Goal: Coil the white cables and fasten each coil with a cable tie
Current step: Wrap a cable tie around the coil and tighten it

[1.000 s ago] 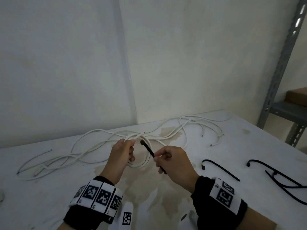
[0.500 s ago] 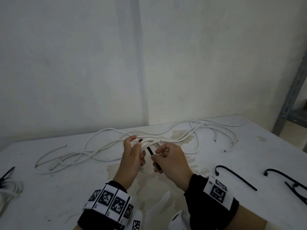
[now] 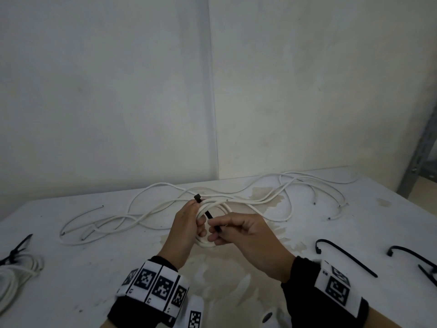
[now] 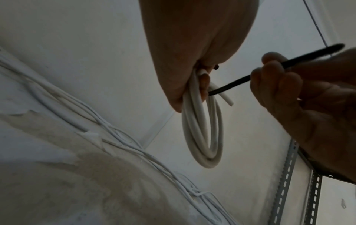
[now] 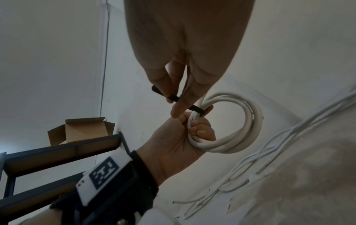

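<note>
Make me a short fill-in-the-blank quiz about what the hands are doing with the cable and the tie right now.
1. The left hand grips a coil of white cable, lifted off the ____.
2. The right hand pinches a cable tie whose colour is ____.
3. Loose white cables lie on the table, on the side ____ from the person.

Missing words: table; black; far

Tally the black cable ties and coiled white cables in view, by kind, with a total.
Black cable ties: 5 (held tie, tied-coil tie, three loose ties at right, two cut off by the frame edge)
White coils: 2 (held coil, tied coil)
Total: 7; the loose white cables are too tangled to count.
</note>
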`<state>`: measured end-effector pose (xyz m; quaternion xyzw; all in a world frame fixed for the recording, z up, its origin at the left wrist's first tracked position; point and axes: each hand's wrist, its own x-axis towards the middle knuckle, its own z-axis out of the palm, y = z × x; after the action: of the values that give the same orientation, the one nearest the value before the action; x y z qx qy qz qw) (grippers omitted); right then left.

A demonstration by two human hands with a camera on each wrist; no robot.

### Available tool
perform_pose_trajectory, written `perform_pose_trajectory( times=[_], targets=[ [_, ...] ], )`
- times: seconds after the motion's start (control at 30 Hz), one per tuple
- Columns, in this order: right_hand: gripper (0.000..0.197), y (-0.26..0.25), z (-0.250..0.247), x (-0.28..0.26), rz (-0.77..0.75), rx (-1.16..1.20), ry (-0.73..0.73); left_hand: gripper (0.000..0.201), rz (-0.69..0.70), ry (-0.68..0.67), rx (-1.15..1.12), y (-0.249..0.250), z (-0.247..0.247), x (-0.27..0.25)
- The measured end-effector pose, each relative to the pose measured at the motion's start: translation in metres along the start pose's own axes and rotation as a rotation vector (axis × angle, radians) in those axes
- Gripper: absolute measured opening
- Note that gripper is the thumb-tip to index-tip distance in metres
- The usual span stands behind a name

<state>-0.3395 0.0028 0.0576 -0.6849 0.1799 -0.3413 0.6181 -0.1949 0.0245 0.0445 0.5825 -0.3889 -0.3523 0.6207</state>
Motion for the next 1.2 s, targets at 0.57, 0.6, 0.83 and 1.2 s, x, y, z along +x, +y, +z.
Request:
perform_pose_trajectory(
  times=[0.57, 0.6, 0.83, 1.2],
  targets=[
    [0.024, 0.003, 0.005, 0.028, -0.028, -0.266, 0.248, 0.050, 0.000, -0.083, 0.000, -0.001, 0.006, -0.008],
    [0.027, 0.004, 0.006, 0.028, -0.023, -0.281, 0.248, 0.051, 0.004, -0.083, 0.002, -0.001, 0.005, -0.008],
    [0.020, 0.002, 0.013, 0.028, -0.009, -0.260, 0.225, 0.049, 0.037, -0.081, -0.004, 0.002, 0.002, -0.008],
    [0.037, -0.002, 0.019, 0.027, -0.053, -0.285, 0.219, 0.040, -0.003, -0.038, -0.025, 0.009, -0.003, -0.009]
  ],
)
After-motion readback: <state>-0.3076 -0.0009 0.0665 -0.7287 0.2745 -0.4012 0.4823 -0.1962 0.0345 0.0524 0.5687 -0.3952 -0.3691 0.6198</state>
